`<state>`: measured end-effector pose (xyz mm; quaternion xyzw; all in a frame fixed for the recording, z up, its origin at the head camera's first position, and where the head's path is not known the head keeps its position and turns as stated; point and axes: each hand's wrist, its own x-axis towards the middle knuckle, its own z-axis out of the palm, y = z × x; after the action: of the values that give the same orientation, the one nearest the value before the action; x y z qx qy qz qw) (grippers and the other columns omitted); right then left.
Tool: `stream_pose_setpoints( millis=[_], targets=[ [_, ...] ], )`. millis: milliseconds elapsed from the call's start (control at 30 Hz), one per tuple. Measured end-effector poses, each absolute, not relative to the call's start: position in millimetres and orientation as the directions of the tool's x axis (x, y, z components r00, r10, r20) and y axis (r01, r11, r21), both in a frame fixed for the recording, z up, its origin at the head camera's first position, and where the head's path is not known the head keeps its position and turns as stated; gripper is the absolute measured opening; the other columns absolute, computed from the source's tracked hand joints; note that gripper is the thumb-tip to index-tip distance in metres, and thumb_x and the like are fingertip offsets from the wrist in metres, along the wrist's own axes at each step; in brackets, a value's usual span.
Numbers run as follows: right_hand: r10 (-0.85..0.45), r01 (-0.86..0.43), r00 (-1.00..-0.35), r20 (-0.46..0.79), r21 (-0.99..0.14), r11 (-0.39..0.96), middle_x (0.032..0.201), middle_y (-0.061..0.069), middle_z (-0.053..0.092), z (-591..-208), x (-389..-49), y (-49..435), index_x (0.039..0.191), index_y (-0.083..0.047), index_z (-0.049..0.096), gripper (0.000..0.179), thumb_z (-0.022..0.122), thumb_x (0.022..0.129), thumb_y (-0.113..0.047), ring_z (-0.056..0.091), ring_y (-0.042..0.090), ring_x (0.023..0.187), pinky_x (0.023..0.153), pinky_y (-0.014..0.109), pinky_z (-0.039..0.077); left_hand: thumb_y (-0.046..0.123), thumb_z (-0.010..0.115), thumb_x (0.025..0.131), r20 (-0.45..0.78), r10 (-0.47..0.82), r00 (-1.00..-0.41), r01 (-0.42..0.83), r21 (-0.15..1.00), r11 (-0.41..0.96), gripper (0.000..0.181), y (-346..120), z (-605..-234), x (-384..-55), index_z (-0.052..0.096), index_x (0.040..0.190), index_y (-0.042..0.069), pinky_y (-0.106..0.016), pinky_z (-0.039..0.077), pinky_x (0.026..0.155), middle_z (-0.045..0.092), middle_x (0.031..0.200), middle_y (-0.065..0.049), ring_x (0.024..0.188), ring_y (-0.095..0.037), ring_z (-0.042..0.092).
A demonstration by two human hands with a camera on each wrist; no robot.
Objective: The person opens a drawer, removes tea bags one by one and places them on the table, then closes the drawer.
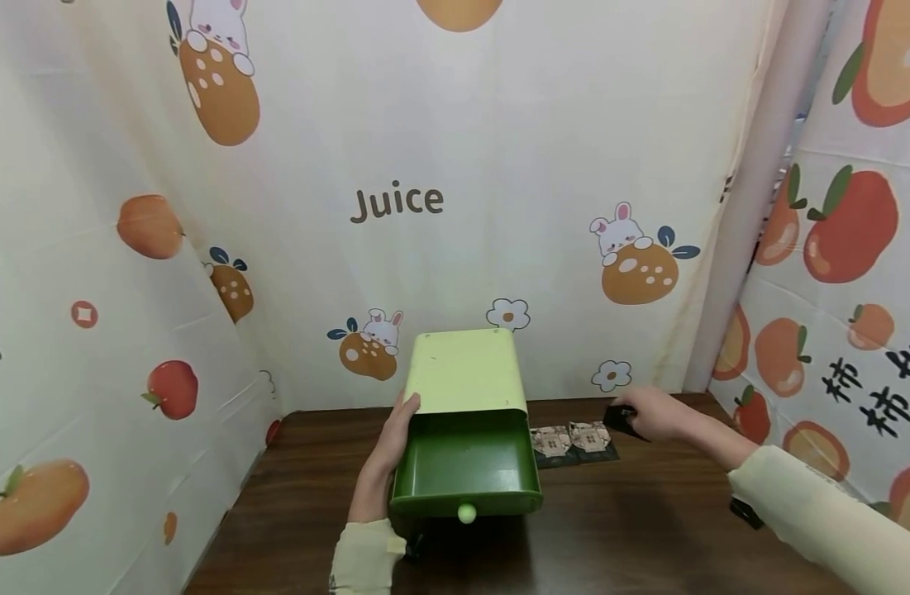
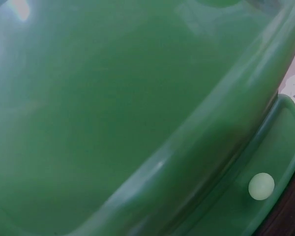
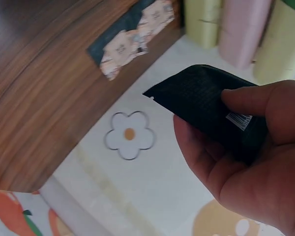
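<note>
My left hand (image 1: 389, 438) rests against the left side of a storage box with a pale yellow-green top (image 1: 465, 372). Its thumb lies at the top's front corner; the other fingers are mostly hidden. From the box's front a dark green drawer (image 1: 465, 459) with a round pale knob (image 1: 466, 513) is pulled out, and nothing shows inside it. Green plastic fills most of the left wrist view, with the knob (image 2: 261, 186) at lower right. My right hand (image 1: 651, 413) pinches a dark flat sachet (image 3: 201, 101) with a barcode, thumb on top and fingers beneath.
Two dark sachets with pale printed pictures (image 1: 571, 442) lie side by side on the brown wooden table (image 1: 648, 512), right of the box. A fruit-patterned curtain (image 1: 544, 207) stands behind the table. The right wrist view shows yellow and pink box sides (image 3: 243, 32).
</note>
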<state>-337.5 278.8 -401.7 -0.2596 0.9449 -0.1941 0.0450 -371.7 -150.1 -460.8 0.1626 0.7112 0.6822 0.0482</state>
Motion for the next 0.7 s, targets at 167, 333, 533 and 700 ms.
stream_pose_setpoints(
  millis=[167, 333, 533, 700],
  targets=[
    [-0.438, -0.420, -0.899, 0.011, -0.306, 0.855, 0.084, 0.004, 0.066, -425.5, -345.5, 287.8, 0.100, -0.004, 0.074, 0.030, 0.055, 0.084, 0.014, 0.048, 0.012, 0.061, 0.056, 0.032, 0.039, 0.046, 0.027, 0.107, 0.147, 0.300, -0.942, 0.161, 0.987, 0.022, 0.059, -151.8, -462.6, -372.0, 0.007, 0.157, 0.024, -0.047, 0.032, 0.099, 0.016, 0.156, -0.011, 0.123, -0.034, 0.036],
    [-0.351, -0.353, -0.935, 0.046, -0.204, 0.913, 0.093, 0.009, 0.070, -453.6, -355.6, 293.9, 0.104, -0.007, 0.076, 0.027, 0.064, 0.085, 0.009, 0.064, 0.021, 0.071, 0.055, 0.037, 0.049, 0.048, 0.028, 0.106, 0.124, 0.280, -0.952, 0.137, 0.990, 0.026, 0.058, -155.3, -462.2, -370.0, 0.009, 0.157, 0.028, -0.047, 0.035, 0.096, 0.017, 0.156, -0.009, 0.120, -0.034, 0.038],
    [-0.340, -0.347, -0.934, 0.111, -0.059, 0.936, 0.097, 0.010, 0.071, -485.4, -365.3, 304.4, 0.105, -0.012, 0.077, 0.031, 0.063, 0.086, 0.009, 0.067, 0.030, 0.081, 0.057, 0.043, 0.052, 0.045, 0.028, 0.107, 0.152, 0.293, -0.944, 0.159, 0.987, 0.000, 0.057, -154.5, -459.8, -369.2, 0.008, 0.157, 0.026, -0.047, 0.029, 0.101, 0.013, 0.158, -0.007, 0.126, -0.032, 0.033],
    [-0.348, -0.353, -0.929, 0.131, -0.024, 0.935, 0.099, 0.011, 0.071, -502.5, -367.0, 313.9, 0.109, -0.010, 0.076, 0.033, 0.064, 0.085, 0.010, 0.066, 0.030, 0.081, 0.057, 0.043, 0.051, 0.043, 0.027, 0.108, 0.176, 0.313, -0.933, 0.186, 0.983, 0.000, 0.057, -149.5, -458.1, -371.9, 0.006, 0.157, 0.025, -0.050, 0.022, 0.105, 0.008, 0.159, -0.005, 0.134, -0.031, 0.024]
  ],
)
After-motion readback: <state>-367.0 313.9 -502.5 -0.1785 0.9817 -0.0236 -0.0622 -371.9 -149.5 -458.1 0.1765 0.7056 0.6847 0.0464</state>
